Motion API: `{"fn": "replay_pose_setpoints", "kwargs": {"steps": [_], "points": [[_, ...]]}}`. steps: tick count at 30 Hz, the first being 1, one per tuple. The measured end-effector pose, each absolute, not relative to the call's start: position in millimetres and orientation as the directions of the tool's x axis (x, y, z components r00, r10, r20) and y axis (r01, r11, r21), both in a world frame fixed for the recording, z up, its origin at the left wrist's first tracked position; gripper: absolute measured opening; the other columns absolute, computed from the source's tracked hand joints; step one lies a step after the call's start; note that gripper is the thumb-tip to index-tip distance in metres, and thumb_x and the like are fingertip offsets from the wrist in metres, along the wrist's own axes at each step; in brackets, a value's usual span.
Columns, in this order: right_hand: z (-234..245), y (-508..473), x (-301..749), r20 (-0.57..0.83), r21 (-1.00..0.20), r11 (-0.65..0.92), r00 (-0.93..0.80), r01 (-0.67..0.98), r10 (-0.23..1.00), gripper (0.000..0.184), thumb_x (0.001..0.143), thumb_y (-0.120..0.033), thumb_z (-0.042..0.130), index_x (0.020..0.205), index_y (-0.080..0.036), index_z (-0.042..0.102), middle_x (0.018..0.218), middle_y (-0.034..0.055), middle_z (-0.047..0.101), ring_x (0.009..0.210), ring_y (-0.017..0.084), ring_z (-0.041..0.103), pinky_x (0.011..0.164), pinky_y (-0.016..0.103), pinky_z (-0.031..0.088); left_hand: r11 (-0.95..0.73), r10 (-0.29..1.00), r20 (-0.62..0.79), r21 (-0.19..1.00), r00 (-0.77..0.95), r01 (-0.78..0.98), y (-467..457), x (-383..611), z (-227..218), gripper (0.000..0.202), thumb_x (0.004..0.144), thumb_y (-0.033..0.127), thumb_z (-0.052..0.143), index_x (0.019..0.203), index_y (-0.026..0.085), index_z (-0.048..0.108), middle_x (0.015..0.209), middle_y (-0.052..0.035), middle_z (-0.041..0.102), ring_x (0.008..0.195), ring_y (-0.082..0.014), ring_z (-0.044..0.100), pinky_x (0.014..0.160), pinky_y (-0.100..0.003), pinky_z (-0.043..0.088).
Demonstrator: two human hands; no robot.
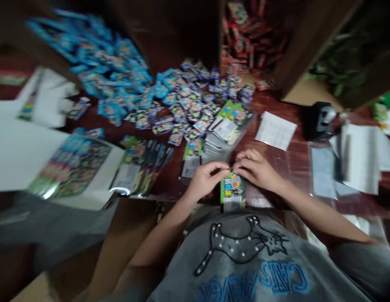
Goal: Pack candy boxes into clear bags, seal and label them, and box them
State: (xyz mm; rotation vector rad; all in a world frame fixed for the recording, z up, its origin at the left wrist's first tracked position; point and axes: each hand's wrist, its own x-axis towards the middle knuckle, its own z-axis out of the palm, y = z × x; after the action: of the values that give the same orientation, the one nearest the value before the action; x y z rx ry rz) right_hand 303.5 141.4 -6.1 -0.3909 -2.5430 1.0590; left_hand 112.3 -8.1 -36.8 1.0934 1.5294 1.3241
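Note:
My left hand (206,178) and my right hand (257,168) meet over the near edge of a dark wooden table (292,161). Both pinch the top edge of a small green printed packet (232,191) that hangs down between them toward my grey shirt. Just behind my hands lies a fanned stack of similar card packets in clear wrap (224,132). Another green packet (191,157) lies flat to the left of my left hand. The picture is blurred by motion.
A heap of small purple and blue packets (188,102) covers the table's middle; blue ones (103,63) spread at back left, red ones (245,37) at back right. Printed sheets (71,165) lie left. A white paper (276,130), a black device (317,119) and clear sleeves (355,157) lie right.

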Motion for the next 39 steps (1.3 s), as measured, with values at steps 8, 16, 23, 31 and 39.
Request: {"fn": "replay_pose_setpoints", "kwargs": {"steps": [8, 16, 23, 31, 39], "points": [[21.3, 152.0, 194.8, -0.010, -0.909, 0.397, -0.958, 0.128, 0.287, 0.036, 0.102, -0.056, 0.067, 0.120, -0.026, 0.078, 0.113, 0.0034, 0.082, 0.097, 0.021, 0.075, 0.093, 0.037, 0.060, 0.090, 0.722, 0.400, 0.754, -0.564, 0.650, -129.7, 66.8, -15.8, 0.058, 0.096, 0.058, 0.076, 0.143, 0.026, 0.063, 0.162, -0.0149, 0.057, 0.152, -0.0353, 0.054, 0.126, -0.059, 0.045], [8.0, 110.6, -23.3, -0.114, -0.822, 0.494, -0.932, 0.283, 0.345, 0.031, 0.103, -0.037, 0.057, 0.118, -0.015, 0.073, 0.112, 0.0074, 0.077, 0.102, 0.020, 0.070, 0.097, 0.032, 0.054, 0.550, 0.672, 0.401, 0.294, -0.623, 0.782, -248.9, -28.8, -77.9, 0.090, 0.062, 0.075, 0.095, 0.125, 0.019, 0.062, 0.164, -0.0283, 0.044, 0.164, -0.0578, 0.020, 0.126, -0.081, 0.026], [0.5, 109.3, -59.2, -0.386, -0.707, 0.593, -0.913, 0.385, 0.132, 0.030, 0.095, -0.044, 0.060, 0.098, -0.018, 0.074, 0.114, 0.0111, 0.080, 0.104, 0.028, 0.072, 0.094, 0.035, 0.055, 0.432, 0.876, 0.178, 0.125, -0.449, 0.893, -232.9, -53.4, -59.8, 0.080, 0.073, 0.061, 0.095, 0.143, 0.034, 0.067, 0.167, -0.0141, 0.052, 0.162, -0.0520, 0.030, 0.128, -0.070, 0.036], [15.7, 107.6, -20.8, -0.688, -0.711, 0.270, -0.722, 0.649, -0.074, 0.017, 0.089, -0.039, 0.068, 0.096, -0.023, 0.072, 0.090, 0.0016, 0.078, 0.063, 0.015, 0.067, 0.067, 0.031, 0.061, 0.132, 0.909, 0.373, 0.168, -0.187, 0.977, -250.3, -47.8, -67.1, 0.045, 0.097, 0.019, 0.073, 0.131, 0.048, 0.073, 0.150, -0.0005, 0.069, 0.143, -0.0303, 0.060, 0.117, -0.055, 0.056], [18.9, 117.6, 13.0, -0.697, -0.696, 0.201, -0.716, 0.689, 0.040, 0.039, 0.100, -0.054, 0.061, 0.098, -0.018, 0.075, 0.083, 0.0088, 0.079, 0.063, 0.021, 0.070, 0.070, 0.038, 0.064, 0.201, 0.752, 0.561, 0.302, -0.345, 0.932, -215.2, -8.4, -66.5, 0.040, 0.096, 0.019, 0.069, 0.133, 0.032, 0.069, 0.148, -0.0108, 0.071, 0.133, -0.0303, 0.070, 0.108, -0.050, 0.061]]}}
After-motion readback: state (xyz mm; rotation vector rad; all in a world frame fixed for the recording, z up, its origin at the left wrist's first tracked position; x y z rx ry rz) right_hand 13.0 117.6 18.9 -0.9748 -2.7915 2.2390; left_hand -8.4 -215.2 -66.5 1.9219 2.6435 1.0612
